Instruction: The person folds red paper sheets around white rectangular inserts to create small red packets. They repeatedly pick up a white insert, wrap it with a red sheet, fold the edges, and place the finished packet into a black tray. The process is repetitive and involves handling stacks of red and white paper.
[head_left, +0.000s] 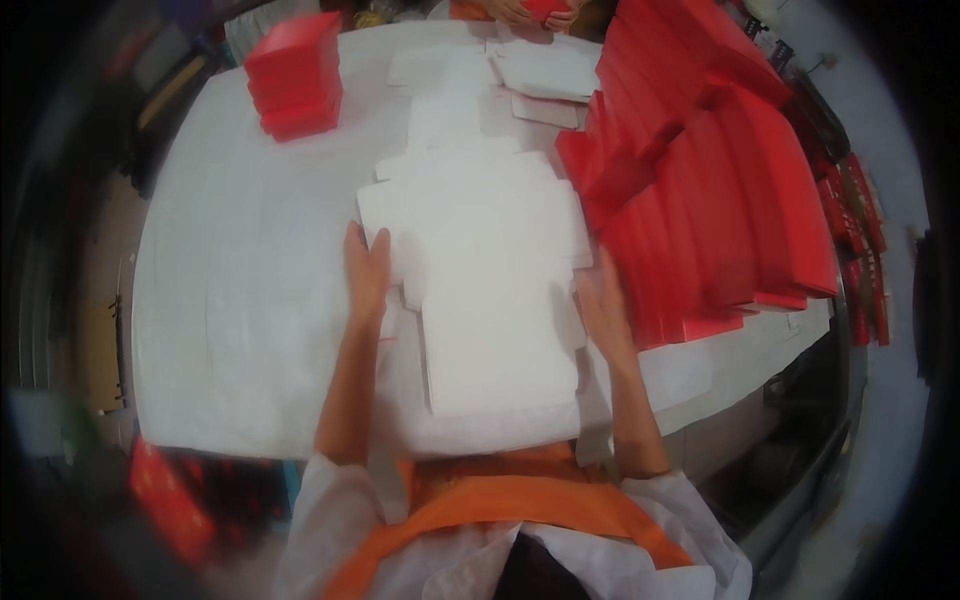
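A stack of flat white cardboard box blanks (499, 300) with cut tabs lies on the white-covered table in front of me. My left hand (367, 274) is at the stack's left edge, thumb and fingers apart, beside a side flap. At the right edge is my right hand (606, 311), somewhat blurred, its fingers pointing away from me, close to the row of red boxes. Both hands seem to touch the edges of the blanks; whether either one grips them cannot be told.
Rows of red boxes (697, 217) stand packed along the right side. A short stack of red boxes (296, 75) sits at the back left. More white blanks (551, 71) lie at the far edge, near another person's hands (536, 11) holding something red. White cloth (240, 262) covers the table.
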